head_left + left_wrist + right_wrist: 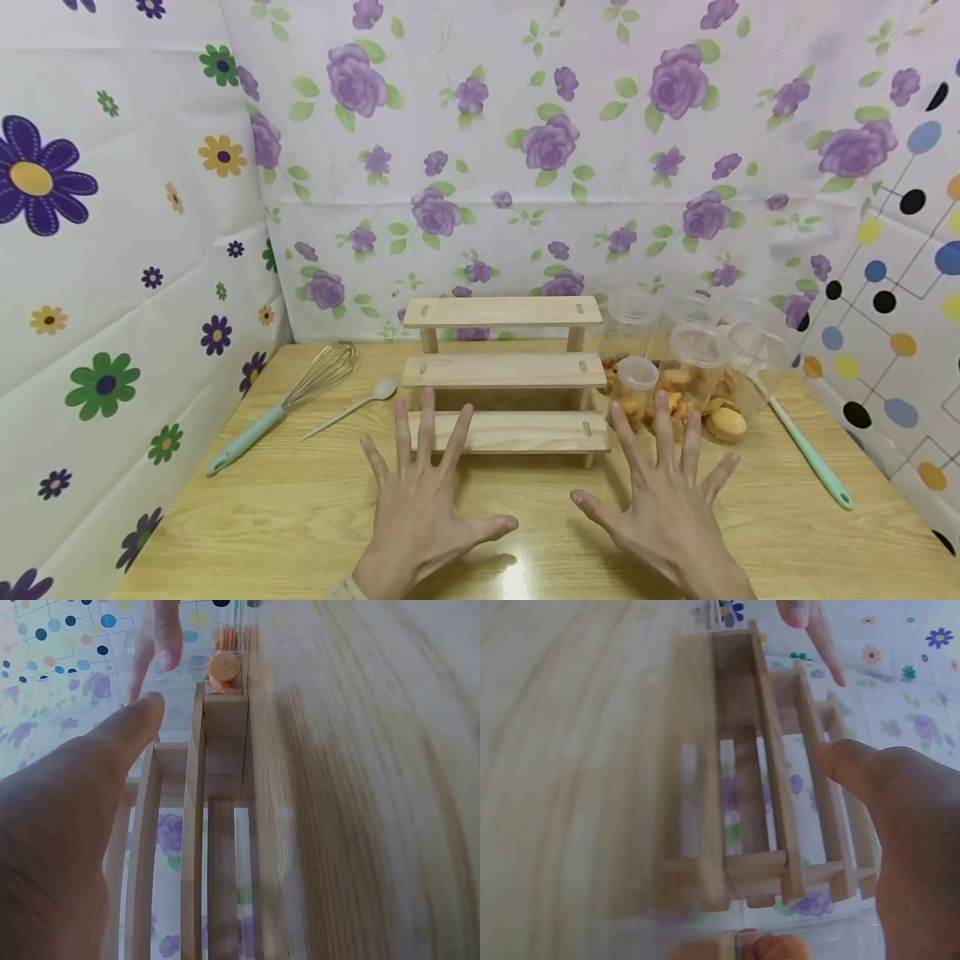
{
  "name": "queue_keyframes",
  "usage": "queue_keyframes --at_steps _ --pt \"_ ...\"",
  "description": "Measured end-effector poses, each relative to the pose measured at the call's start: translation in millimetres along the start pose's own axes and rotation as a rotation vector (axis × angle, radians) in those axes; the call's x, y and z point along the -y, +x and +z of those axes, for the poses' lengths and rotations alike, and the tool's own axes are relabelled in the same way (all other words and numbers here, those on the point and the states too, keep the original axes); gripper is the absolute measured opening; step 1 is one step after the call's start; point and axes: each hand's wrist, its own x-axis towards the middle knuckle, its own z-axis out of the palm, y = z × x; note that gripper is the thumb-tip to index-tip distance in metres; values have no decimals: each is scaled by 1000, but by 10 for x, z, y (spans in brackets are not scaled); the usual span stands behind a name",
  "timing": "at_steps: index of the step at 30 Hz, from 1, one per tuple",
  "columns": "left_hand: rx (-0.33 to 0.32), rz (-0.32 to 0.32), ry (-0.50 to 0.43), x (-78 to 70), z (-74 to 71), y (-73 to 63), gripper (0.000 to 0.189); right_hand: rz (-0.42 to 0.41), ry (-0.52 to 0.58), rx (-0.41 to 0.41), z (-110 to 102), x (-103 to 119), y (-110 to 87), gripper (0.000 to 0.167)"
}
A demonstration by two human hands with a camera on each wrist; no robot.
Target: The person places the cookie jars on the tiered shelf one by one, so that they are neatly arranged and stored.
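Both hands reach forward over the table with fingers spread and hold nothing. The left hand is in front of the left part of a three-step wooden rack, its fingertips overlapping the lowest step in the head view. To the right, the right hand spreads before clear plastic jars that contain cookies. A smaller clear cup stands close beyond its index fingertip. In the left wrist view the left thumb shows beside the rack; the right thumb overlaps the rack in the right wrist view.
A whisk with a pale blue handle and a pale spoon lie left of the rack. At the right, a green-handled utensil lies beside the jars. Patterned cloth surrounds the wooden table at the back and sides.
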Motion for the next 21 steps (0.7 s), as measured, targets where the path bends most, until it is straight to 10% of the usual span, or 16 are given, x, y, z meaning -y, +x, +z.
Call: queue_keyframes --at_steps 7,16,21 --pt "-193 55 -141 42 -56 86 136 -98 140 -273 -190 50 87 119" --pt "-461 124 -501 229 -73 256 75 -334 534 -665 -539 -206 277 82" --pt "-543 121 -634 417 -22 326 59 -287 713 -751 -859 -393 367 88"
